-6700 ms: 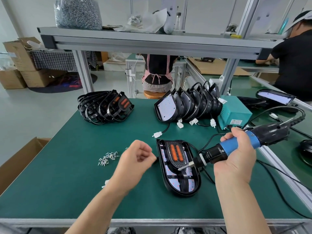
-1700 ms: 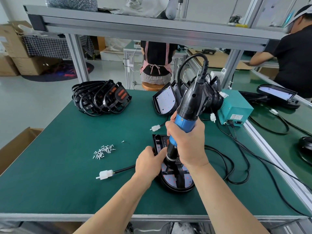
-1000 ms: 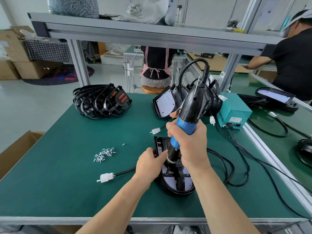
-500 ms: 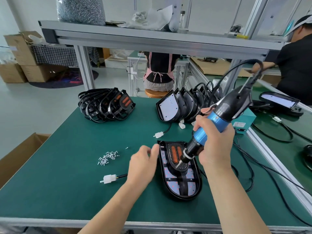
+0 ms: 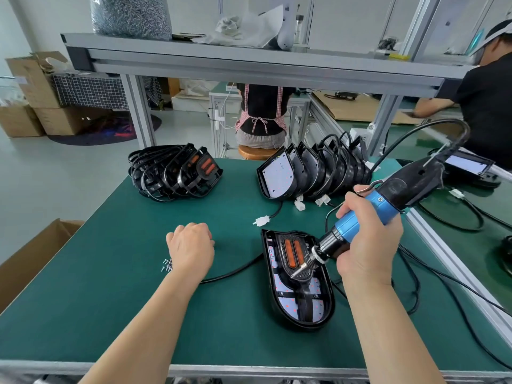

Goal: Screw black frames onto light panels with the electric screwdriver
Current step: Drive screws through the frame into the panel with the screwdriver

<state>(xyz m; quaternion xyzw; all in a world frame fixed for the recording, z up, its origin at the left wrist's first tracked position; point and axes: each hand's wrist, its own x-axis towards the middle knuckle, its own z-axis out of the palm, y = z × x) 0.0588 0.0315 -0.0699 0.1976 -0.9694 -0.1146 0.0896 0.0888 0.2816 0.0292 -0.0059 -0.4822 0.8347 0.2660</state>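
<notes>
Blue handle of the electric screwdriver (image 5: pixel 399 189) is wrapped tight in the person's right hand (image 5: pixel 368 245). The tool is tilted, bit pointing down-left, with the tip right over the middle of the black frame (image 5: pixel 291 253). That frame sits in the light panel (image 5: pixel 286 302), lying flat at the near right of the green table (image 5: pixel 110 314).

The left hand (image 5: pixel 191 248) is well left of the panel, fingers curled down over the little pile of screws (image 5: pixel 166 266). Honestly can't tell if it's pinching one.

Far left there's a stack of spare frames (image 5: pixel 174 173), and at far centre a row of panels (image 5: pixel 313 173) leaning on each other.
</notes>
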